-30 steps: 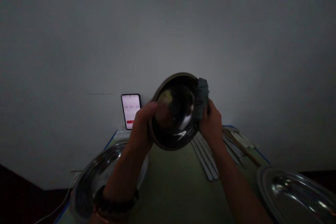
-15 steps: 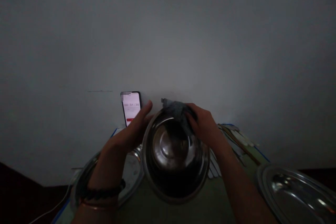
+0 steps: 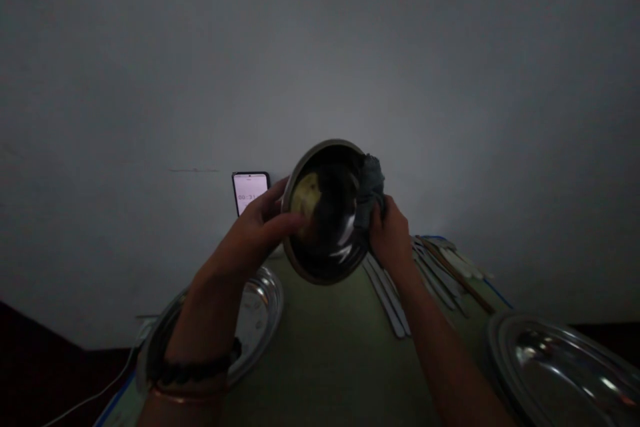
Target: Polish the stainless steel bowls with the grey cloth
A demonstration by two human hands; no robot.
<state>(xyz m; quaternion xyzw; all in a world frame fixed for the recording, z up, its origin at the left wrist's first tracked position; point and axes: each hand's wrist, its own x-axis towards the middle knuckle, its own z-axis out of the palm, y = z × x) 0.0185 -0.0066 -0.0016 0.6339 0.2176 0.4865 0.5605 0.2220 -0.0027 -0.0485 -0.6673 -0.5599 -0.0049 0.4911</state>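
I hold a shiny steel bowl (image 3: 327, 213) up in front of me, tilted so its inside faces me. My left hand (image 3: 255, 233) grips the bowl's left rim, thumb over the edge. My right hand (image 3: 390, 237) is closed on a dark grey cloth (image 3: 369, 190), which is pressed against the bowl's right rim. The light is dim.
A green table (image 3: 325, 353) lies below. A steel platter (image 3: 250, 320) sits at the left, another steel platter (image 3: 560, 367) at the right. Several flat sticks and utensils (image 3: 425, 267) lie behind my right hand. A lit phone (image 3: 249, 190) leans on the wall.
The bowl was lowered with its opening up half a second ago; it is now raised and tilted toward me again. The cloth has moved from the far rim to the right rim.
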